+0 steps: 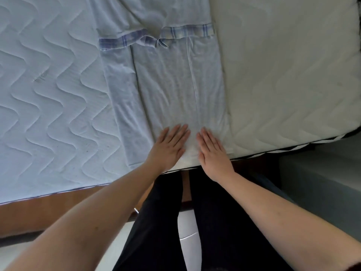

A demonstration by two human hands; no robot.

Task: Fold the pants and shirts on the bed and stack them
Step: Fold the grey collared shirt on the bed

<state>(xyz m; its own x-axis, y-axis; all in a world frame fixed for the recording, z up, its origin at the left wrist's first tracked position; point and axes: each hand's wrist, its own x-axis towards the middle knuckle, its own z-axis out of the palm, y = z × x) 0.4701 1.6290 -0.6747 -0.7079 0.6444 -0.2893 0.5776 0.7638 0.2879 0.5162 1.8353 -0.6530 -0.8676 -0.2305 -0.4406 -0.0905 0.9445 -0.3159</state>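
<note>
Pressing down with flat, spread fingers, the left hand (169,144) and right hand (213,151) lie side by side at six o'clock on the pale blue garment (175,85), smoothing it near the bed (48,94) edge, probably so the next fold lies crisp.

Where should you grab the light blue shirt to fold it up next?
Probably the near hem of the light blue shirt, at its two corners by the bed edge, coming from the person's own side. The shirt lies flat and long, with its sides already folded in. The left hand and right hand rest flat there, so the fingers only need to pinch and lift toward the plaid cuffs.
</note>
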